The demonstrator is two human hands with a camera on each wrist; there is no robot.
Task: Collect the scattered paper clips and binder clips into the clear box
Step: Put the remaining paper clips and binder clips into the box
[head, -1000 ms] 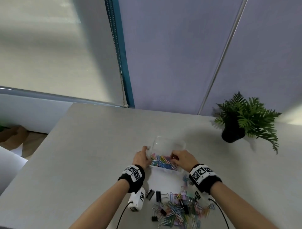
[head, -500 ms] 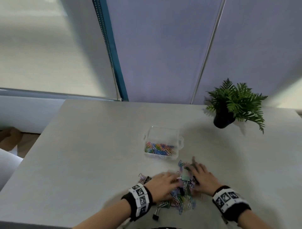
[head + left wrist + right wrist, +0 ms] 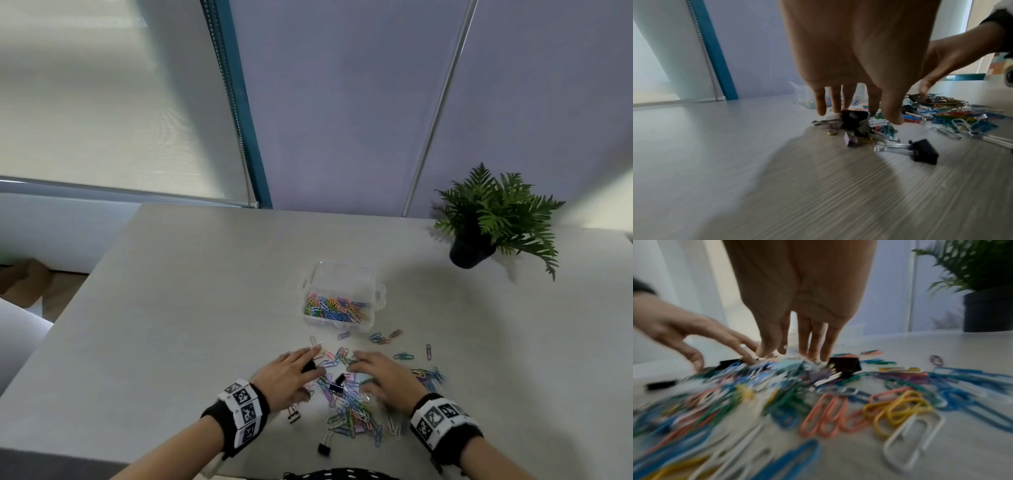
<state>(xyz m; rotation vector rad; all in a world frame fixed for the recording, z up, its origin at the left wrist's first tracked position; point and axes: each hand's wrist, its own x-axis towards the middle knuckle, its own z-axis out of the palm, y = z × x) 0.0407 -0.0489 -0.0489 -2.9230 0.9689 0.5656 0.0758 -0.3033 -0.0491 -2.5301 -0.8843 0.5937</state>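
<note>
Pulled back from the clear box [image 3: 342, 298] and dropped onto the pile of paper clips [image 3: 352, 407] near the tabletop's front edge. Left hand [image 3: 291, 375] spread, fingers straight over a black binder clip [image 3: 854, 118]; right hand [image 3: 383, 377] likewise spread, fingertips down among clips, probably raking rather than pinching, though motion blur hides contact. Box mid-tabletop, partly filled; most clips still outside, so another gathering pass looks under way.

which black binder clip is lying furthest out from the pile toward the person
The binder clip at the near edge of the table. It lies alone below the pile of paper clips, handles pointing up toward it; the other black ones sit by the hands.
</note>
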